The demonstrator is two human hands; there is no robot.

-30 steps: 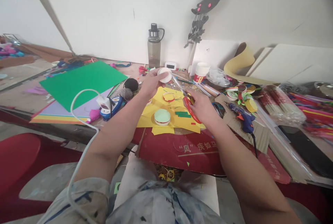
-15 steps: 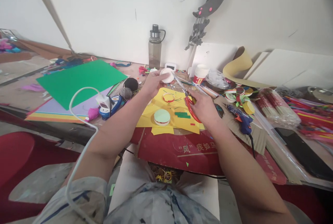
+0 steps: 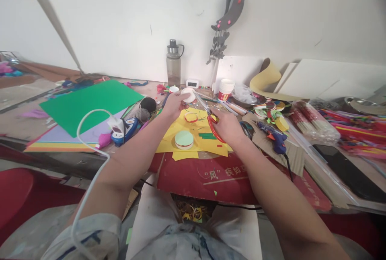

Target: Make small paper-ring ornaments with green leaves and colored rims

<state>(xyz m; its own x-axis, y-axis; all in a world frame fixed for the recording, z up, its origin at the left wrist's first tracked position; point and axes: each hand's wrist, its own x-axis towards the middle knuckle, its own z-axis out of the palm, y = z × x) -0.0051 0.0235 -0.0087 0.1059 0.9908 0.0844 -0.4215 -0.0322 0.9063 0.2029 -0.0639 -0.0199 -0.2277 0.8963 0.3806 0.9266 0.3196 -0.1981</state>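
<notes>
My left hand (image 3: 174,106) pinches a white round piece (image 3: 188,95), which looks like the cut-off bottom of a paper cup, near the back of the work area. My right hand (image 3: 230,126) is closed round the red-orange handles of a pair of scissors (image 3: 202,101). The blades point up and left, with their tips at the right edge of the white piece. Below the hands, a round piece with a pale green top (image 3: 183,139) and a red-and-white ring (image 3: 191,117) lie on yellow paper (image 3: 164,141). Green paper strips (image 3: 208,135) are beside them.
A bottle (image 3: 173,67) stands against the wall, with paper cups (image 3: 225,89) to its right. A glue gun (image 3: 276,139) and a phone (image 3: 346,171) lie on the right. On the left are green paper (image 3: 90,107) and a blue-and-white power strip (image 3: 125,129) with a white cable.
The view has shifted, so the scene sits slightly lower and further left. Both hands keep their hold, and the scissors' tips stay at the white piece's edge.
</notes>
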